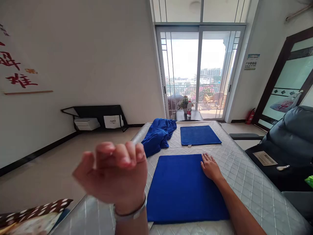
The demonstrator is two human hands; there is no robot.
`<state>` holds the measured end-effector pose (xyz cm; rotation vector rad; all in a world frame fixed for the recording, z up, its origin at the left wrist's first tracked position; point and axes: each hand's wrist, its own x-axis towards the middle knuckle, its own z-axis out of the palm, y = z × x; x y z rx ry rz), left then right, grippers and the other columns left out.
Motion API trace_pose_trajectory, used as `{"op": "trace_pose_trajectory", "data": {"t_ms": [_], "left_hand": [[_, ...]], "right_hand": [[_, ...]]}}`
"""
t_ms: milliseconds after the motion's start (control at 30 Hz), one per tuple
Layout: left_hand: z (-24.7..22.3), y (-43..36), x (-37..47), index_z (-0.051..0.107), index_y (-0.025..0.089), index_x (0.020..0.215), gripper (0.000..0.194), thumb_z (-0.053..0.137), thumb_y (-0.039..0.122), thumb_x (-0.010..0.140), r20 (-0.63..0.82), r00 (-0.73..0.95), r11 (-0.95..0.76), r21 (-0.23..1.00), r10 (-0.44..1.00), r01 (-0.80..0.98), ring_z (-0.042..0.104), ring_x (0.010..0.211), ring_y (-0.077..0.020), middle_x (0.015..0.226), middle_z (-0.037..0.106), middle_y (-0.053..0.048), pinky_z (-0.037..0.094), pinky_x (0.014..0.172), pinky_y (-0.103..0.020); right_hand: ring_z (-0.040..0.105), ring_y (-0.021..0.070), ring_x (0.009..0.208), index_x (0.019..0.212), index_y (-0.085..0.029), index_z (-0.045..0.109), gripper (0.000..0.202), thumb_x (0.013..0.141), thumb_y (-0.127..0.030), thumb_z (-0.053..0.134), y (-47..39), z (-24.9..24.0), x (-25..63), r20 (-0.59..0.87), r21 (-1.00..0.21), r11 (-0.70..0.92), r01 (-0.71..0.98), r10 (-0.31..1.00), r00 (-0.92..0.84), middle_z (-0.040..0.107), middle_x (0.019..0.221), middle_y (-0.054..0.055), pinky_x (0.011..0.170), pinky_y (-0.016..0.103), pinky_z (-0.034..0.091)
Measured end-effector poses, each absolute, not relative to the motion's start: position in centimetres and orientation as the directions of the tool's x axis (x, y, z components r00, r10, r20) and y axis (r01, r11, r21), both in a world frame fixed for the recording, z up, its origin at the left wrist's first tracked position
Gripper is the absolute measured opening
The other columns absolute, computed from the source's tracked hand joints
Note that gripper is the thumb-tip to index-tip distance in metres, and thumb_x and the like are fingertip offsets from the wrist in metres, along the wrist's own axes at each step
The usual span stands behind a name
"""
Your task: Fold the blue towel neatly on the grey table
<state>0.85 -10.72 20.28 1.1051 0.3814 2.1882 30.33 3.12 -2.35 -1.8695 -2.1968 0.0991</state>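
A blue cloth (181, 189) lies spread flat as a rectangle on the quilted silvery cover of the table or bed (244, 176) in front of me. My right hand (209, 165) rests flat on its far right corner, fingers stretched out. Raised close to the camera at the left, my left hand (114, 173) shows its palm, with fingers loosely curled and nothing in them. It wears a band at the wrist and is slightly blurred. Beyond are a smaller flat blue cloth (199, 134) with a white tag and a crumpled blue cloth (160, 133).
At the far end stands a small table with a bottle (189, 109) and a potted plant (184, 102). A dark armchair (290, 137) is on the right, holding a brown card (265, 158) and a brush-like item (283, 167). Polka-dot fabric (36, 210) lies at lower left.
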Motion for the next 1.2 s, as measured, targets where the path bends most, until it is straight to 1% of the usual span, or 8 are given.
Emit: {"op": "trace_pose_trajectory", "data": {"t_ms": [67,133,200,267,300,467,767,1200], "left_hand": [[19.7,-7.2,4.5,0.071,0.026,0.085,0.033,0.045,0.044,0.096,0.653,-0.308,-0.71,0.539,0.692,-0.453,0.061,0.061,-0.0148,0.062,0.067,0.004,0.053,0.067,-0.032],[17.1,-3.3,8.8,0.069,0.022,0.09,0.029,0.048,0.04,0.096,0.629,-0.111,-0.625,0.705,0.77,-0.335,0.068,0.07,-0.0179,0.074,0.073,-0.001,0.055,0.072,-0.034],[12.9,-0.2,12.8,0.068,0.022,0.099,0.035,0.038,0.04,0.099,0.564,0.121,-0.571,0.82,0.817,0.028,0.071,0.089,-0.0205,0.092,0.076,-0.005,0.055,0.084,-0.036],[8.1,1.7,15.5,0.071,0.021,0.102,0.033,0.045,0.039,0.098,0.512,0.246,-0.558,0.81,0.823,0.181,0.068,0.106,-0.0243,0.109,0.076,-0.01,0.051,0.097,-0.04],[5.7,2.1,16.4,0.069,0.023,0.111,0.038,0.038,0.041,0.1,0.486,0.338,-0.588,0.725,0.806,0.358,0.064,0.117,-0.0229,0.12,0.073,-0.009,0.047,0.104,-0.039],[-2.2,3.0,16.3,0.049,0.02,0.145,0.056,0.022,0.048,0.104,0.31,0.501,-0.587,0.351,0.808,0.73,0.035,0.146,-0.0245,0.154,0.047,-0.012,0.025,0.122,-0.048],[-3.9,4.6,14.0,0.037,0.019,0.153,0.07,0.016,0.06,0.101,0.206,0.399,-0.437,0.19,0.893,0.879,0.026,0.15,-0.0258,0.16,0.037,-0.013,0.023,0.122,-0.049],[-4.5,4.6,-2.1,0.032,0.01,0.154,0.08,0.009,0.064,0.099,0.17,0.093,-0.114,0.116,0.981,0.987,0.025,0.15,-0.0275,0.162,0.029,-0.016,0.024,0.12,-0.046]], "right_hand": [[0.018,0.0204,0.151,0.155,-0.009,0.03,0.061,0.1,-0.035,0.023,3.2,-2.1,30.1,0.157,-0.198,0.17,0.965,0.978,-0.14,0.028,0.162,0.011,0.123,0.041,0.01],[0.018,0.0201,0.151,0.155,-0.009,0.029,0.062,0.1,-0.036,0.022,3.2,-2.2,30.0,0.141,-0.205,0.147,0.968,0.983,-0.12,0.028,0.162,0.011,0.123,0.04,0.011],[0.019,0.0205,0.151,0.155,-0.008,0.028,0.063,0.1,-0.038,0.022,3.3,-2.6,30.1,0.117,-0.221,0.133,0.966,0.987,-0.109,0.028,0.162,0.011,0.123,0.04,0.013],[0.02,0.0213,0.151,0.155,-0.007,0.029,0.062,0.1,-0.036,0.023,3.3,-3.2,30.3,0.106,-0.227,0.141,0.964,0.987,-0.12,0.029,0.162,0.012,0.122,0.04,0.015],[0.02,0.0217,0.151,0.155,-0.007,0.029,0.062,0.099,-0.033,0.024,3.3,-3.4,30.4,0.106,-0.224,0.154,0.962,0.985,-0.133,0.029,0.162,0.012,0.122,0.04,0.016],[0.017,0.0205,0.152,0.156,-0.011,0.028,0.061,0.098,-0.028,0.024,3.3,-3.9,30.7,0.1,-0.21,0.172,0.962,0.983,-0.154,0.025,0.163,0.01,0.122,0.039,0.015],[0.016,0.0198,0.152,0.156,-0.007,0.025,0.063,0.1,-0.036,0.018,2.9,-3.3,30.5,0.09,-0.246,0.101,0.964,0.993,-0.081,0.024,0.163,0.012,0.122,0.038,0.013],[0.017,0.0194,0.151,0.157,-0.009,0.024,0.064,0.1,-0.039,0.018,3.0,-3.3,30.3,0.096,-0.233,0.087,0.968,0.993,-0.066,0.024,0.163,0.01,0.122,0.038,0.012]]}}
